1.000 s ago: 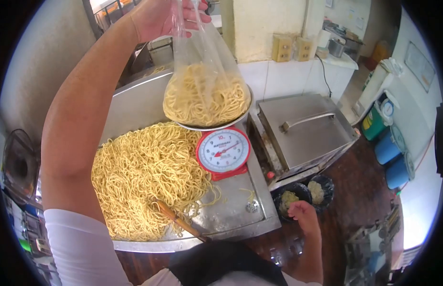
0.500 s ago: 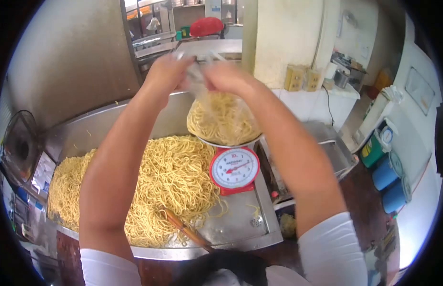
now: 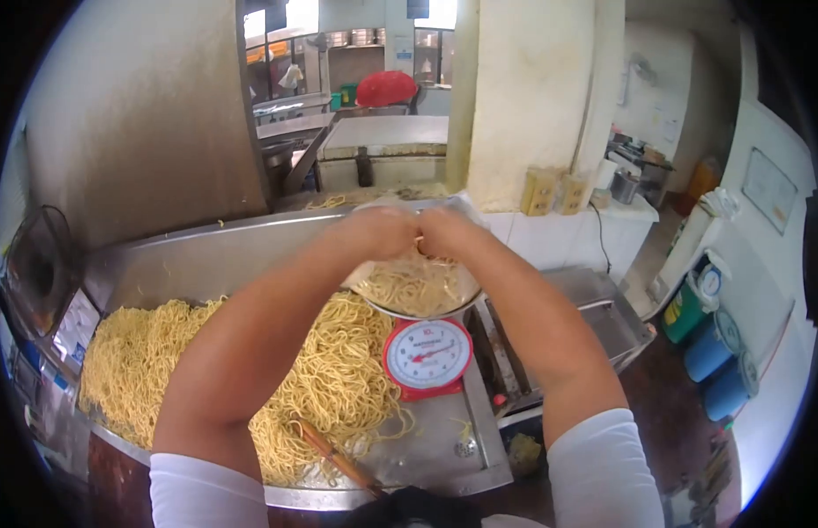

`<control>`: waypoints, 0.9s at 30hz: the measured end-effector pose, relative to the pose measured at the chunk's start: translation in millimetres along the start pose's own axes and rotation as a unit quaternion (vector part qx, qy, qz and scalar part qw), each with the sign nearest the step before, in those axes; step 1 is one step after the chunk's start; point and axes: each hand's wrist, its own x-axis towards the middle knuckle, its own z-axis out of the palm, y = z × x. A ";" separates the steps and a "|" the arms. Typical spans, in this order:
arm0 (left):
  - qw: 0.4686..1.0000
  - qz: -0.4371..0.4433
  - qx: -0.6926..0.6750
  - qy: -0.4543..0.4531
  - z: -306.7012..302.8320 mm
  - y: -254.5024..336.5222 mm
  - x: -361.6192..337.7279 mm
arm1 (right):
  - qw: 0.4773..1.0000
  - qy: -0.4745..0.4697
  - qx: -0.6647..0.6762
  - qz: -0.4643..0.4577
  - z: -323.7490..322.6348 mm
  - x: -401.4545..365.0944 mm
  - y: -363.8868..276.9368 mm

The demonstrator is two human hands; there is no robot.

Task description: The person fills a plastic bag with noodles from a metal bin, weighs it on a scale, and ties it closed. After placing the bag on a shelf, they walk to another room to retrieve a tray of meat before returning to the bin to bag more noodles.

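A clear plastic bag of yellow noodles (image 3: 407, 292) rests in the pan of a red dial scale (image 3: 427, 354). My left hand (image 3: 390, 231) and my right hand (image 3: 447, 234) meet above it, both closed on the gathered top of the bag. The fingers are partly hidden and slightly blurred. Left of the scale, a large heap of loose noodles (image 3: 343, 365) spreads over the metal trough (image 3: 418, 453). A pair of wooden sticks (image 3: 338, 453) leans on the heap's near edge.
Right of the scale stands a metal counter unit (image 3: 572, 304). Yellow blocks or boxes (image 3: 541, 192) sit on a white ledge by the pillar. Blue bins (image 3: 715, 339) line the right wall. A dark round fan-like object (image 3: 44, 273) is at the far left.
Both hands have come down and together over the bag, whose top was stretched up higher before. The view has tilted up slightly.
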 end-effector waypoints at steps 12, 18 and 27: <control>0.982 -0.141 -0.059 -0.110 -11.7 3.0 16.8 | 0.998 0.044 0.023 -0.034 14.2 -2.4 0.0; 0.922 -0.050 -0.378 0.070 9.4 -11.1 25.1 | 0.973 0.050 0.222 0.025 -73.9 -0.9 5.2; 0.718 -0.178 -0.661 0.126 52.4 3.8 81.4 | 0.934 0.142 0.329 -0.001 -102.7 -22.6 5.2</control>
